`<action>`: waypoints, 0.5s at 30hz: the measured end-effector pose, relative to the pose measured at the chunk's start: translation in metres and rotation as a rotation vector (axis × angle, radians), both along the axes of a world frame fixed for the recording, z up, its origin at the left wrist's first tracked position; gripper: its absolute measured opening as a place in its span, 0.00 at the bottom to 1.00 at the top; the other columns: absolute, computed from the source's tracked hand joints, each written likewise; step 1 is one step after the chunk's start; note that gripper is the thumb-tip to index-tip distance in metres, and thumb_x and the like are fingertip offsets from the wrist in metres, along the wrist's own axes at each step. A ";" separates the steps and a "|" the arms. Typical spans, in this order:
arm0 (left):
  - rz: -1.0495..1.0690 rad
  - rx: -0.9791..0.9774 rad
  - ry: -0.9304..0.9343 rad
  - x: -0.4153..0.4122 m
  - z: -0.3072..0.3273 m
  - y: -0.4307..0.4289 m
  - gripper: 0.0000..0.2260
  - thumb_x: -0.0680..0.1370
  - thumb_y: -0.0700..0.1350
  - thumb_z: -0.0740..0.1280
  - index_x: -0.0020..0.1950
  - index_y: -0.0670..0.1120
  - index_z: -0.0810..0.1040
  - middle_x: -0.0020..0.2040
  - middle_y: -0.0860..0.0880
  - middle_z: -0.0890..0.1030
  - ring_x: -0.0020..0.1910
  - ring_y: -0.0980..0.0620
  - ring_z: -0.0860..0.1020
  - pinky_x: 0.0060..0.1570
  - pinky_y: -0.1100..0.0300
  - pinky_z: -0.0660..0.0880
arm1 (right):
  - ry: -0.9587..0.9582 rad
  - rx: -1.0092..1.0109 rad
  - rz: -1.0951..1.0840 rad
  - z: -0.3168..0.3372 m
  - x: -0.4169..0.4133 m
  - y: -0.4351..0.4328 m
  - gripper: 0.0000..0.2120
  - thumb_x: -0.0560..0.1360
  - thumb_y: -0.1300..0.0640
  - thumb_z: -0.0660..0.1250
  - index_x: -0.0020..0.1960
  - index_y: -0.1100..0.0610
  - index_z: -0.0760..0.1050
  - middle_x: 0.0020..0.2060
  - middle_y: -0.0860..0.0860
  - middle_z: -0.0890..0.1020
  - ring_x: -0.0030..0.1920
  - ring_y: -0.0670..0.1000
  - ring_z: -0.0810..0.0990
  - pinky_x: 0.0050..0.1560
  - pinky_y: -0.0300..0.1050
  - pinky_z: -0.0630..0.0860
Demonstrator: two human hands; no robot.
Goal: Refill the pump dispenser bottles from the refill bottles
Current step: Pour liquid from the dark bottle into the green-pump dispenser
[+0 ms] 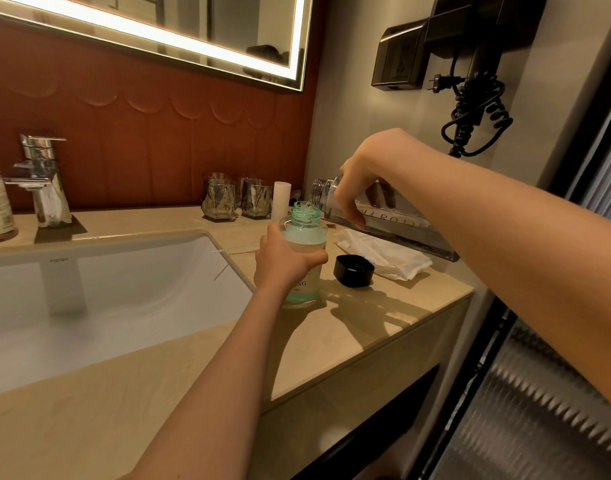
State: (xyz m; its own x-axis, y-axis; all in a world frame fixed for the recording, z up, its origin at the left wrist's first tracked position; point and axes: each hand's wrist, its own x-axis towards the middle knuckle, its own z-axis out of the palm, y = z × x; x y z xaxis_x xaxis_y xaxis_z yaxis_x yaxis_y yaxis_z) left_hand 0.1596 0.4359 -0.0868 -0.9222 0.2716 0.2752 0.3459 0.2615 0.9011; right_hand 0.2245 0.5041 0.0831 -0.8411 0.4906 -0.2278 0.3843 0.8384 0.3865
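Pour step in hand. L hand [284, 261] wraps its fingers and thumb round the mid body of the clear, green-tinted plastic dispenser bottle [306, 233], which stands upright on the beige stone counter [332, 327], just beside the white basin's [106, 289] right corner. Its pump is off, threaded neck open, and it looks filled nearly to the shoulder. R hand [359, 183] grips the clear square-sided refill bottle [401, 221] from above near its neck, fingers curled down the side. That bottle is tipped almost flat, uncapped mouth just above and to the right of the open neck. Can't tell whether liquid is flowing; maybe a small drip at the lip.

To do it well, imo: bring the lips closer, nearly touching, and center the mouth over the neck. Tilt slowly, since the neck is narrow and little headroom is left. Watch the level thru the clear wall and stop short of the threads, leaving room for the pump tube. Black screw cap [353, 270] lies near, w/ the white wipe pack [383, 252] behind for spills.
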 end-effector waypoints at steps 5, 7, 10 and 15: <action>0.004 -0.002 -0.002 -0.001 0.000 0.001 0.38 0.63 0.51 0.76 0.68 0.46 0.63 0.63 0.45 0.72 0.62 0.44 0.71 0.59 0.47 0.72 | -0.009 0.025 0.028 0.001 0.003 -0.004 0.31 0.72 0.58 0.69 0.71 0.62 0.63 0.62 0.63 0.75 0.30 0.52 0.73 0.28 0.39 0.71; 0.002 -0.002 -0.004 -0.001 0.000 0.001 0.38 0.63 0.51 0.77 0.68 0.46 0.63 0.64 0.45 0.72 0.62 0.44 0.71 0.59 0.47 0.72 | -0.019 0.033 0.024 0.001 0.004 -0.006 0.31 0.72 0.58 0.69 0.72 0.62 0.62 0.61 0.63 0.76 0.31 0.52 0.73 0.29 0.40 0.71; 0.000 0.001 -0.001 -0.001 0.000 0.001 0.38 0.64 0.51 0.77 0.69 0.46 0.63 0.64 0.45 0.72 0.62 0.45 0.71 0.59 0.48 0.72 | -0.015 0.033 0.007 0.001 0.003 -0.005 0.32 0.72 0.57 0.70 0.71 0.62 0.63 0.56 0.62 0.77 0.32 0.53 0.74 0.29 0.40 0.72; 0.001 -0.006 0.003 -0.001 0.000 0.001 0.39 0.64 0.51 0.76 0.70 0.46 0.62 0.64 0.45 0.71 0.63 0.45 0.70 0.59 0.48 0.72 | 0.003 0.012 -0.002 0.002 0.006 -0.007 0.30 0.72 0.57 0.69 0.71 0.62 0.64 0.54 0.61 0.77 0.30 0.52 0.72 0.26 0.37 0.71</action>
